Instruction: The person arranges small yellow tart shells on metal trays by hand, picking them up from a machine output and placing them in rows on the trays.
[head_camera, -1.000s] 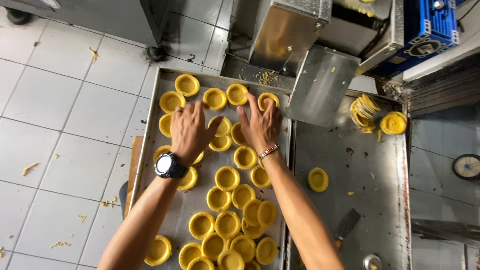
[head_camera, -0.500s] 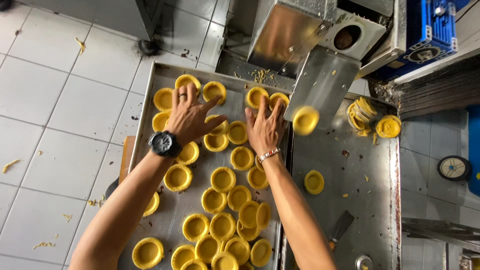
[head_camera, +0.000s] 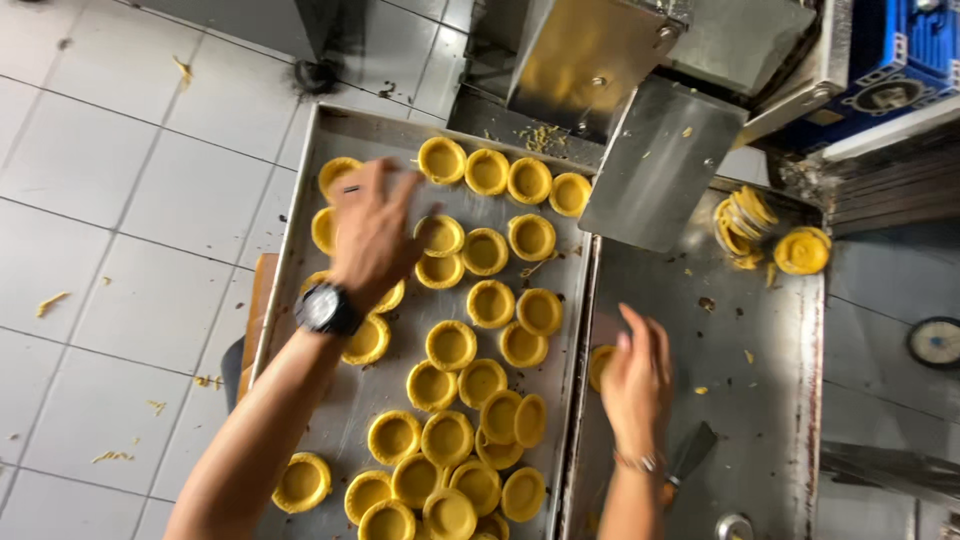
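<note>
Yellow pastry shells lie across the metal tray, crowded along its far edge and near end; bare metal shows at the near left. Left hand, fingers spread, hovers over shells by the tray's far left edge; grip loose, holding nothing visible. Right hand rests on the steel desk just past the tray's right rim, at a lone shell; grip cannot be told.

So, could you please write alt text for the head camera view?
A person's left hand spreads over yellow tart shells on a metal tray, while the right hand reaches a shell on the steel counter beside it.
</note>
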